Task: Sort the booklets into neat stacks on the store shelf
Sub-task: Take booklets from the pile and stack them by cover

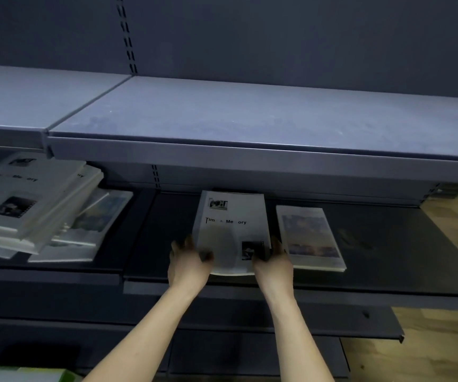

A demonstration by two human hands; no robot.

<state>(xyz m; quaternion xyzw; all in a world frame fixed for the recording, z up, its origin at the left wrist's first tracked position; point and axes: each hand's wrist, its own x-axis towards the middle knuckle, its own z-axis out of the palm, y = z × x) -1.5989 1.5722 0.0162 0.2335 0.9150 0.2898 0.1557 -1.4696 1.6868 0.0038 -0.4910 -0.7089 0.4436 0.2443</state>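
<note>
Left hand [187, 261]: grips white stack's [232, 230] left near corner.
Right hand [273, 260]: grips right near corner.
White stack: mid-shelf [387, 244], overhanging; may slide off.
Blue stack [310, 238]: just beside; risks nudging.
Loose pile [37, 205]: tilted; may topple.

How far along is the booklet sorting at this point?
Early to midway. Done: a neat stack of picture-cover booklets lies flat on the dark shelf. In hand: the left hand and right hand grip the white booklet stack beside it, apparently setting it down. Left: the messy pile further left, booklets overlapping at angles.
</note>
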